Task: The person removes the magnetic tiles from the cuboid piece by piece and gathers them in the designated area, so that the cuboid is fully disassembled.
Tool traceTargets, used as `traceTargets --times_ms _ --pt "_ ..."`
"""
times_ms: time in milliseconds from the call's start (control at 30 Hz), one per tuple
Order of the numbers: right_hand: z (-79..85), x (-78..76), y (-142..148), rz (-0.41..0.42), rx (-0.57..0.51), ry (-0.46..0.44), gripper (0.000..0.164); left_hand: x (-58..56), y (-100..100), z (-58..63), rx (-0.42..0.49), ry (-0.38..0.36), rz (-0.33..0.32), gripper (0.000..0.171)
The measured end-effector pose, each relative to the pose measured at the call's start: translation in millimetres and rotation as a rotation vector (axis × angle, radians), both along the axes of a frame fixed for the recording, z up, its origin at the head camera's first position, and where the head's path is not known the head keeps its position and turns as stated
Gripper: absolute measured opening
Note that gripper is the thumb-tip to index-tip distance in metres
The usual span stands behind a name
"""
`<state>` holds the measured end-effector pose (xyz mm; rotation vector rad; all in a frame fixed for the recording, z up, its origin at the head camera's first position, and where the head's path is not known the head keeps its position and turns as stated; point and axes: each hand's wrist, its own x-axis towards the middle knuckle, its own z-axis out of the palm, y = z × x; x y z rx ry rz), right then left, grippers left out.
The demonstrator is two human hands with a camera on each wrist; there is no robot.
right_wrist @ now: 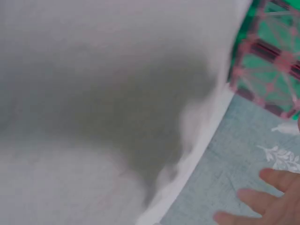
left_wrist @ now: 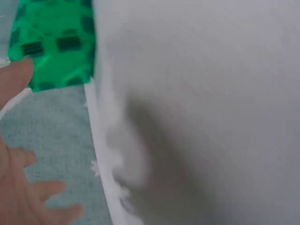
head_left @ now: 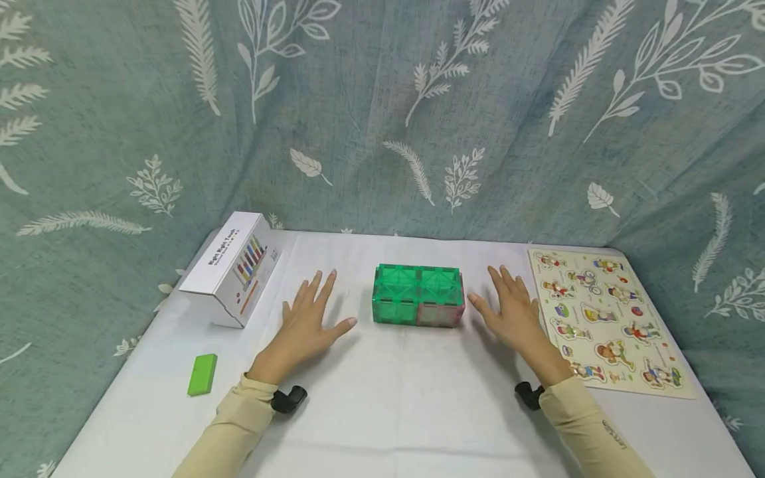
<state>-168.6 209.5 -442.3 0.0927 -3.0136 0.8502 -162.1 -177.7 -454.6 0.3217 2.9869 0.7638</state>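
Observation:
A box-shaped block of translucent magnetic tiles point(head_left: 417, 292), mostly green with a pinkish-red tile at the front right, sits on the white table. To its left my left hand point(head_left: 306, 325) hovers with fingers spread, apart from the block. My right hand point(head_left: 508, 309) is on the other side, fingers also spread, its thumb close to the block's right end. Nothing is in either hand. The left wrist view shows the green tiles point(left_wrist: 54, 42) beyond the thumb. In the right wrist view, red-edged tiles point(right_wrist: 269, 61) appear above the fingers.
A white printed box point(head_left: 230, 269) stands at the back left. Nearer on that side lies a green rectangular block point(head_left: 202, 374). A picture puzzle board point(head_left: 609, 325) lies on the right, beside my right forearm. Behind the table hangs a leaf-patterned curtain point(head_left: 370, 133).

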Motion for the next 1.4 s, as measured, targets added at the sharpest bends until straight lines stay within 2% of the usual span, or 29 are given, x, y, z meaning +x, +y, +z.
traceTargets --times_ms 200,300,400,567,800,967,1233,1400 --pt "6.7 -5.8 -4 0.100 -0.322 -0.022 0.062 -10.9 13 0.4 0.310 -0.213 -0.159 0.110" --pt "8.9 -8.6 -8 0.169 -0.451 -0.066 0.063 -19.2 22 -0.8 0.386 -0.294 -0.188 0.112" --pt "9.4 -11.2 -13 0.236 -0.526 -0.104 0.072 -27.1 30 -2.9 0.422 -0.337 -0.196 0.110" --pt "6.9 -15.4 -17 0.290 -0.517 -0.138 0.085 -35.7 42 -5.8 0.452 -0.357 -0.207 0.104" --pt "4.6 -25.5 -16 0.342 -0.496 -0.169 0.090 -43.6 49 -4.2 0.411 -0.305 -0.186 0.101" --pt "4.7 -27.9 -15 0.339 -0.503 -0.180 0.092 -49.2 51 -1.3 0.426 -0.341 -0.177 0.101" --pt "1.2 -28.9 -20 0.346 -0.533 -0.157 0.086 -45.3 46 -0.7 0.508 -0.368 -0.155 0.100" --pt "2.9 -26.8 -25 0.365 -0.523 -0.148 0.085 -40.0 38 -2.5 0.544 -0.366 -0.166 0.102"
